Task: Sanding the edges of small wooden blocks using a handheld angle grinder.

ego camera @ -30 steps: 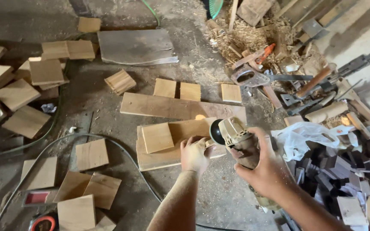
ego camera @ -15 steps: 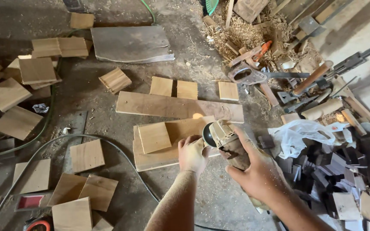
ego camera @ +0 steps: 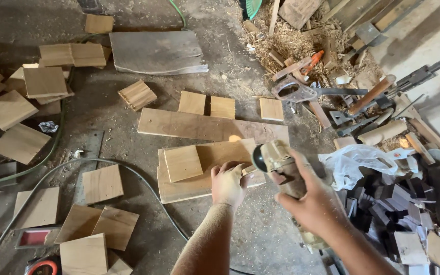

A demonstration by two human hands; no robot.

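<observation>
Many wood squares (ego camera: 183,163), cable (ego camera: 128,170), plastic bag (ego camera: 357,163) crowd grinder (ego camera: 281,165).

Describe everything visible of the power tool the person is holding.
The angle grinder has a dusty beige body, worn and grimy, with a dark round disc at its front end facing left. It is held tilted above the wooden board. The right hand grips its body; the left hand rests by the disc on the board.

Dust-caked beige angle grinder (ego camera: 281,168) with a black disc; pale tan square wooden tile (ego camera: 183,163) on a light brown grained plank (ego camera: 215,153); crumpled white plastic bag (ego camera: 355,163); orange-handled tool (ego camera: 313,62).
</observation>
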